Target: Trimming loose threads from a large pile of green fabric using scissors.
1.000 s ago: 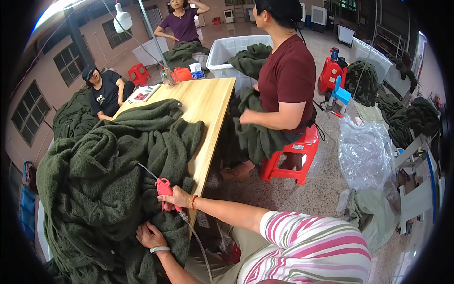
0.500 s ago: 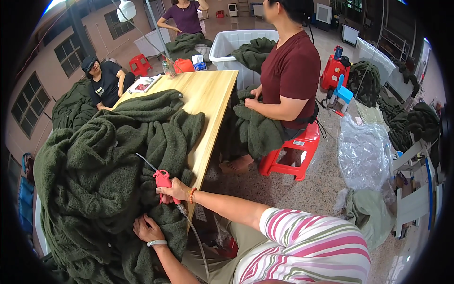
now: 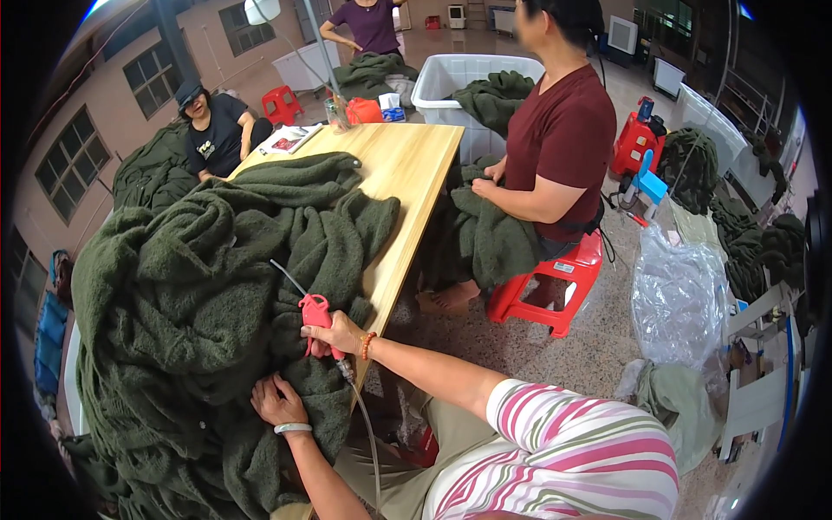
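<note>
A red air blow gun (image 3: 317, 314) with a thin metal nozzle is in my right hand (image 3: 340, 336), which is wrapped round its handle. The nozzle points up and left over a heap of dark green fleece garments (image 3: 173, 303). A clear hose (image 3: 371, 442) runs from the gun's base towards the lower edge. Below it, my left hand (image 3: 279, 406) lies back-up on the fleece. Its bent fingers grip a fold, and the fingertips are partly hidden in the pile.
The wooden table (image 3: 414, 186) runs away under the heap. A seated co-worker (image 3: 563, 121) on a red stool (image 3: 555, 295) handles dark green fleece at right. A white bin (image 3: 433, 87) stands behind. Clear plastic wrapping (image 3: 680, 295) lies on the floor. Two other people are farther back.
The whole view has shifted, so the scene sits farther right. My right hand still grips the blow gun, and my left hand stays on the fleece with its fingers drawn closer together.
</note>
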### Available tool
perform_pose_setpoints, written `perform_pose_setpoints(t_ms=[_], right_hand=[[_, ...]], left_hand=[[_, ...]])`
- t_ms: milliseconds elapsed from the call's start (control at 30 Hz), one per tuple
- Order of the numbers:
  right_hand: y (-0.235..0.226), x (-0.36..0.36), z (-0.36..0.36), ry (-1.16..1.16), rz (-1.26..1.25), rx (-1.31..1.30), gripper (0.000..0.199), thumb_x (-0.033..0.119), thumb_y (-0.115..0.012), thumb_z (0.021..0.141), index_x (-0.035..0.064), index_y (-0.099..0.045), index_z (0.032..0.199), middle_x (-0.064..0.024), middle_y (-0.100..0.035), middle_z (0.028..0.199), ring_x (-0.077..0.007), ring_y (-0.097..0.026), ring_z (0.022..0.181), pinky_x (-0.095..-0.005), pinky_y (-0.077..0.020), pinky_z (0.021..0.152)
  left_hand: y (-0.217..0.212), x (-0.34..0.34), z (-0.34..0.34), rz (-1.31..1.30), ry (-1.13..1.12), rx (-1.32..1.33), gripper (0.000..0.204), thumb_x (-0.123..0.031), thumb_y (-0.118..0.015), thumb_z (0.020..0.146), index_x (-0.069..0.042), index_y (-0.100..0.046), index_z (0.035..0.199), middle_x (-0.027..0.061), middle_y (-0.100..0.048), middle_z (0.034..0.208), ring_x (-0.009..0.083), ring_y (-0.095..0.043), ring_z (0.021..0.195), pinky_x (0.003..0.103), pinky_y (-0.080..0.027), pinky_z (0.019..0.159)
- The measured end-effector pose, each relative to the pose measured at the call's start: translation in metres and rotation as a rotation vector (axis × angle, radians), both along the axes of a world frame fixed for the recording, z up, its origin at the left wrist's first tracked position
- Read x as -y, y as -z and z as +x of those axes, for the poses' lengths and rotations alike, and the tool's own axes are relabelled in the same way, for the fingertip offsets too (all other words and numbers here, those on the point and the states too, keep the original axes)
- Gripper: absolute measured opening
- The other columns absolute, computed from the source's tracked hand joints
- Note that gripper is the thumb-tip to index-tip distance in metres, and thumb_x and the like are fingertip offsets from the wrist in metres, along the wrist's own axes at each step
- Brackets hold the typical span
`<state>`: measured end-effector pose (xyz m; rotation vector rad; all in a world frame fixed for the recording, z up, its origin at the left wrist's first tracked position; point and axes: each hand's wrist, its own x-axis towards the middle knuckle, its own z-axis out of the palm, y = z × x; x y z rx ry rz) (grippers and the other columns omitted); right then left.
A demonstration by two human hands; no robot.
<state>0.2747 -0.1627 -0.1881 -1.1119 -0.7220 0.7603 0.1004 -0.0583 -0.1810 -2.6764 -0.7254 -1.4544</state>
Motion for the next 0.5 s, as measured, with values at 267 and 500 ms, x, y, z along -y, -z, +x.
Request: perform_pose_setpoints(t_ms=[267, 500], right_hand=[[0.0034, -0.0008, 0.0021, -0.004, 0.001, 0.013, 0.035, 0.033, -0.061, 0.088, -0.0021, -0.064, 0.085, -0.0096, -0.065, 0.064, -0.0147, -0.063, 0.055, -0.0266, -0.0513, 0.052], [0.005, -0.0014, 0.0021, 0.007, -0.002, 0.043, 0.034, 0.032, -0.06, 0.088, -0.0016, -0.064, 0.083, -0.0088, -0.065, 0.063, -0.0134, -0.062, 0.054, -0.026, -0.0501, 0.05]], left_hand=[[0.0002, 0.0006, 0.0011, 0.0, -0.003, 0.007, 0.009, -0.01, -0.057, 0.082, -0.003, -0.062, 0.08, 0.0123, -0.061, 0.081, 0.0321, -0.056, 0.075, 0.041, -0.042, 0.069], [0.0001, 0.001, 0.0003, -0.002, -0.002, -0.004, 0.009, -0.009, -0.056, 0.082, -0.002, -0.061, 0.08, 0.0124, -0.061, 0.082, 0.0323, -0.056, 0.075, 0.041, -0.042, 0.069]])
